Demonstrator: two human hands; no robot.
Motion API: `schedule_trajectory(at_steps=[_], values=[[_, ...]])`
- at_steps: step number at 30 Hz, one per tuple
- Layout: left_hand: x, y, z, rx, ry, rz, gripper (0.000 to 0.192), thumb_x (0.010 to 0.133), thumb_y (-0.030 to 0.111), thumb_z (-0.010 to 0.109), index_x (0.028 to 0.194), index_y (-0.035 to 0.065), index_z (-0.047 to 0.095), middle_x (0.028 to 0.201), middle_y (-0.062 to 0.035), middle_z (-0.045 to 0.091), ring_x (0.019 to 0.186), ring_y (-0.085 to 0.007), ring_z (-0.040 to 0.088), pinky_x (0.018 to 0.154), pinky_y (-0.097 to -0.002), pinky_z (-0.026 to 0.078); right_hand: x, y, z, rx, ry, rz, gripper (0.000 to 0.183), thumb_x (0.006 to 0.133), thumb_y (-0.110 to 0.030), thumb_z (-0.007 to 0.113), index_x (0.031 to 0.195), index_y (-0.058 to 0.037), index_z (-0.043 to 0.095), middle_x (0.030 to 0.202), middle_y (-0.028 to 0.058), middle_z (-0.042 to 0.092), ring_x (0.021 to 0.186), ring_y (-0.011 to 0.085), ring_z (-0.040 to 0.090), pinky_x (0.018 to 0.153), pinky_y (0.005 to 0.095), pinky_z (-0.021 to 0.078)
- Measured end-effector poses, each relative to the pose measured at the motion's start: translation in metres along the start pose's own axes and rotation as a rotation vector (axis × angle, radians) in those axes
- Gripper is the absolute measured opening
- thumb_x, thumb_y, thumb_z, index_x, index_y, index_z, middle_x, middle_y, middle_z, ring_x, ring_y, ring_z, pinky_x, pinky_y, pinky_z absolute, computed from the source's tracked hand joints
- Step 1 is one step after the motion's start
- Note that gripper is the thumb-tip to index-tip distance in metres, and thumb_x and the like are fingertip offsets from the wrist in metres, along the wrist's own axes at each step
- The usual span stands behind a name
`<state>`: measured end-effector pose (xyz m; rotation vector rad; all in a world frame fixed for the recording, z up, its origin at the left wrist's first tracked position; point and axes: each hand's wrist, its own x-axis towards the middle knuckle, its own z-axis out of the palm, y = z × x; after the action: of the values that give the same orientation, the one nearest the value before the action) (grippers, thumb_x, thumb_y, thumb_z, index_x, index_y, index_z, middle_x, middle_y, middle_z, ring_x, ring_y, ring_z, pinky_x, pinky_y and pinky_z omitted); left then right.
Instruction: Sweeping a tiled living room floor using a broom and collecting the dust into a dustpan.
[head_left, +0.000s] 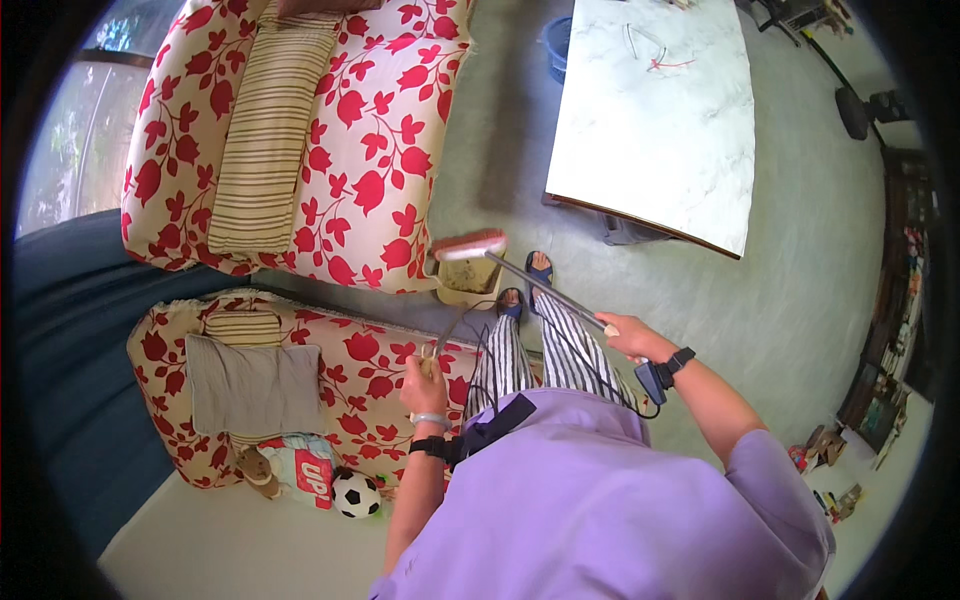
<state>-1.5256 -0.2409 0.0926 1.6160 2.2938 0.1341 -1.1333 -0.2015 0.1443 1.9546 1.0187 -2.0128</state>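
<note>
My right hand (634, 337) grips the end of a broom's grey pole (555, 291). The pole slants away to the left, down to a broom head (471, 246) with reddish bristles and a pale base. That head lies over the far edge of a yellowish dustpan (452, 295), which has dark debris (471, 276) inside. My left hand (424, 385) is closed around the dustpan's light-coloured handle (427, 360). A thin curved shaft (452, 324) runs from this handle towards the pan. Where the shaft meets the pan is hard to make out.
Close left of the dustpan stands a sofa (367, 187) with a red floral cover. A second floral sofa (360, 397) bears a grey cushion (255, 385) and a football (356, 493). Ahead right is a marble-patterned table (652, 135), with a blue basket (556, 49) beside it. Black cables (577, 349) hang before my legs.
</note>
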Motion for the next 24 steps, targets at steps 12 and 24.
schedule_trajectory(at_steps=[12,24], values=[[0.002,0.000,0.002,0.014,-0.002,0.001,0.026,0.082,0.027,0.066,0.093,0.0102,0.050,0.077,-0.0147,0.064,0.070,-0.0377,0.062,0.059,-0.0468,0.047,0.125,0.057,0.066,-0.505,0.308,-0.178,0.052,0.081,-0.006,0.047,0.133,-0.0096,0.041,0.090,0.0244,0.065,0.082,0.0404,0.063,0.071,0.0480,0.0499],[-0.010,-0.019,-0.007,-0.056,-0.030,-0.044,0.025,0.081,0.026,0.068,0.093,0.0085,0.054,0.080,-0.0150,0.065,0.073,-0.0358,0.062,0.062,-0.0448,0.048,0.065,0.044,0.030,-0.544,0.261,-0.292,0.050,0.083,-0.006,0.045,0.133,-0.0116,0.044,0.093,0.0232,0.064,0.083,0.0399,0.062,0.074,0.0489,0.0483]])
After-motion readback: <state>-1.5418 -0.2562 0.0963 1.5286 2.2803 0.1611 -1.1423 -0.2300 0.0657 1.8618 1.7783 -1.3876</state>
